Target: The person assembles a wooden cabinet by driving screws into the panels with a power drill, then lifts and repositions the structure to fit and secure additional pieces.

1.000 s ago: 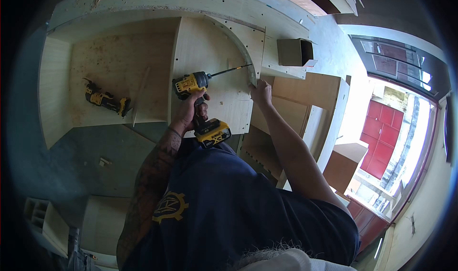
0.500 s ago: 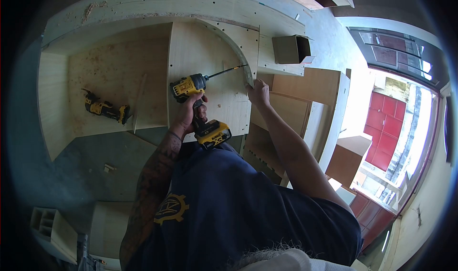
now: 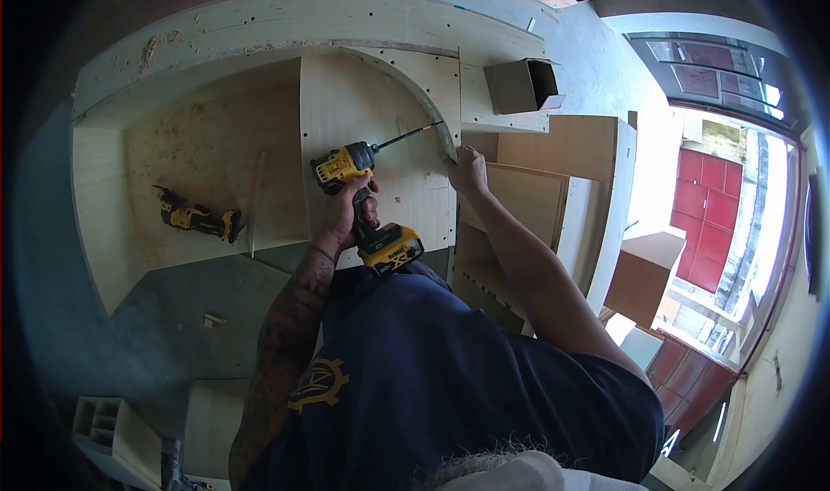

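Note:
My left hand (image 3: 353,216) is wrapped round the grip of a yellow-and-black cordless driver (image 3: 344,164), its battery (image 3: 393,249) towards my body. The driver's long thin bit (image 3: 406,137) points right and slightly up, its tip at the inner edge of a curved pale strip (image 3: 413,89). That strip arcs over a light wooden panel (image 3: 346,102). My right hand (image 3: 468,173) is closed on the strip's lower end, just below the bit tip. The fingers' far side is hidden.
Another yellow-and-black cordless tool (image 3: 197,216) lies in the open cabinet section at left, beside a thin wooden strip (image 3: 257,193). An open cardboard box (image 3: 514,86) sits upper right. Wooden cabinets (image 3: 553,141) stand right of my right arm, and a small compartmented box (image 3: 117,435) lower left.
The view has shifted slightly. Both hands keep their grips, and the bit tip stays at the curved strip.

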### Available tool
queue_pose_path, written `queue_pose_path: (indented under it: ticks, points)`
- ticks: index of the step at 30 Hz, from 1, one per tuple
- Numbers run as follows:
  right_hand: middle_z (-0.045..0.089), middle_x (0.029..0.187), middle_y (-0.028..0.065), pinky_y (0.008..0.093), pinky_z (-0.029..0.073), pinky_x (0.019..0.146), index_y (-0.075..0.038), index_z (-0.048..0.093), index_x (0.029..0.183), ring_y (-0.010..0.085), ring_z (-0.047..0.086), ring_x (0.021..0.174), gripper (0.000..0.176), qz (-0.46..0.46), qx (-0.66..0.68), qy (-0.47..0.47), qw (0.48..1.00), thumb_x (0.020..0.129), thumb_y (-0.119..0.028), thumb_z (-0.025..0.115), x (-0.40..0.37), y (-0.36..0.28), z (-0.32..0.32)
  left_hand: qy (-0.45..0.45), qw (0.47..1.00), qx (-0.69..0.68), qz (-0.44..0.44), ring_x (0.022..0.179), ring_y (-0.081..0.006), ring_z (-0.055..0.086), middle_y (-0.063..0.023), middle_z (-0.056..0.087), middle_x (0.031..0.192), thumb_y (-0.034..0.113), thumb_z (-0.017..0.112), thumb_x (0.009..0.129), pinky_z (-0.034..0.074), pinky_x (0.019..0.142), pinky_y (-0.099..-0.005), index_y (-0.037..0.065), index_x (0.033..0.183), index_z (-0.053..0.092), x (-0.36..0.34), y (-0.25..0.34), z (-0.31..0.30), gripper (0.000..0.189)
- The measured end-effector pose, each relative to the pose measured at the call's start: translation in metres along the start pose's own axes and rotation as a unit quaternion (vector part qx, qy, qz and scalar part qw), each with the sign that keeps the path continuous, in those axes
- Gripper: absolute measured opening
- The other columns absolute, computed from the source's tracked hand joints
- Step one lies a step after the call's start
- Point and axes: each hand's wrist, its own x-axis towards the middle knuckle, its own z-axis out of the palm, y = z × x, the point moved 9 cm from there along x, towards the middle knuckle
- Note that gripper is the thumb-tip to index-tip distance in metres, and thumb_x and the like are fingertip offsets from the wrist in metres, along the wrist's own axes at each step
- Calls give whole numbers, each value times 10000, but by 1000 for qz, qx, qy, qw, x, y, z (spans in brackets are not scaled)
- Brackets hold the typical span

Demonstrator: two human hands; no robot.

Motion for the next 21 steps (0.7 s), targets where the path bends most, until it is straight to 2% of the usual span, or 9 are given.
queue_pose_path:
  ticks: [3, 5, 21]
  points:
    - [675, 985, 225, 497, 531, 820, 25, 675, 911, 427, 667, 934, 294, 4, 6, -4, 1000, 845, -256, 731, 1, 4, 4, 5, 1000, 13, 2, 489, -73, 412, 67, 433, 596, 441, 636, 954, 403, 552, -288, 128, 974, 546, 3, 0, -1, 326]
    - [651, 867, 229, 484, 512, 755, 36, 624, 806, 422, 654, 835, 362, -23, 8, 38, 999, 838, -298, 760, 0, -1, -2, 5, 1000, 16, 1, 491, -73, 418, 66, 436, 598, 443, 636, 953, 404, 552, -288, 128, 977, 547, 7, 0, -2, 328]
    - [651, 908, 225, 493, 519, 776, 34, 632, 835, 429, 655, 870, 304, 10, 31, 31, 999, 844, -247, 748, -6, -5, -9, 2, 1000, 8, -7, 491, -86, 462, 54, 452, 590, 417, 616, 966, 420, 536, -287, 130, 968, 546, 13, 1, 8, 295]
